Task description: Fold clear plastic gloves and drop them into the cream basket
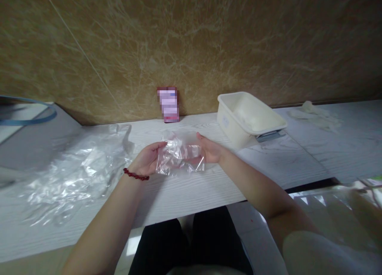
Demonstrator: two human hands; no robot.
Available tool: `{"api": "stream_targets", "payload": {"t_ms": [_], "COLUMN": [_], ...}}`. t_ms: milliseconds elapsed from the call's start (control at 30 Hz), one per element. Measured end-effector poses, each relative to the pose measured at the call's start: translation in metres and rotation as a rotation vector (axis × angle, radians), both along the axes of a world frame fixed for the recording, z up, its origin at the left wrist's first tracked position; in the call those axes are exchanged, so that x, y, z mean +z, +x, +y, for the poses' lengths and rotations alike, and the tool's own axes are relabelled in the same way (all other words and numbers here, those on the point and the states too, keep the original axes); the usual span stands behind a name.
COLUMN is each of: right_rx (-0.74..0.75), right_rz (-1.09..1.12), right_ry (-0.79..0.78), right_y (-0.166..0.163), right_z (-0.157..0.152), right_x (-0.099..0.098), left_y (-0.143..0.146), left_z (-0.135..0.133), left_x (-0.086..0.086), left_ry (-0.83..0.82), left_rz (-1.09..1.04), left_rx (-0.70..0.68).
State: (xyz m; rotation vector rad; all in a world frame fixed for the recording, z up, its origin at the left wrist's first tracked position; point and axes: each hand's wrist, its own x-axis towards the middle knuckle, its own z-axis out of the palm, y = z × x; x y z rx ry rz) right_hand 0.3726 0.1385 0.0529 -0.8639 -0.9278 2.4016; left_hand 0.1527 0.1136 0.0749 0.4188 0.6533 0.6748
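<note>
Filling the upper part of the frame is a brown marbled wall (191, 36), and from where I stand it dwarfs everything else. Below it a pale, wood-grained worktop (179, 199) runs from the left edge to the right. A loose heap of clear plastic (77, 171) sprawls over the left of the frame, shiny and crumpled. Right of centre sits a cream bin (234, 127), open at the top, with a grey piece (270, 135) under its right end.

At the centre of the frame is the clear bag (179, 155), held between the person's two hands just above the worktop. The left hand (149, 159) is closed lightly on its left side, thumb over the near face and fingers behind. The right hand (210, 149) has the opposite side, thumb raised near the upper edge and fingers curled behind the film. Whether anything is inside the bag, I cannot tell through the glare.

I'd judge the step in hand to be spreading or straightening this one bag; a next move would call for a gentle hold at both edges, since thin film creases and slips easily.

Smaller still, a pale, glove-like piece (316, 116) lies at the right, a blurred pinkish card or phone (169, 104) leans on the wall above the bag, and a red beaded bracelet (135, 174) circles the left wrist.
</note>
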Motion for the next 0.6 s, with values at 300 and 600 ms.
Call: {"api": "stream_targets", "payload": {"t_ms": [300, 600], "right_rx": [-0.014, -0.101], "right_rz": [-0.149, -0.14], "right_ry": [0.192, 0.274], "right_y": [0.004, 0.0035], "right_z": [0.0022, 0.0038], "right_x": [-0.0035, -0.0064], "left_y": [0.0038, 0.004], "left_z": [-0.0011, -0.0001], "left_x": [0.0003, -0.0058], "left_ry": [0.04, 0.198], "left_rz": [0.076, 0.106], "left_rx": [0.06, 0.126]}}
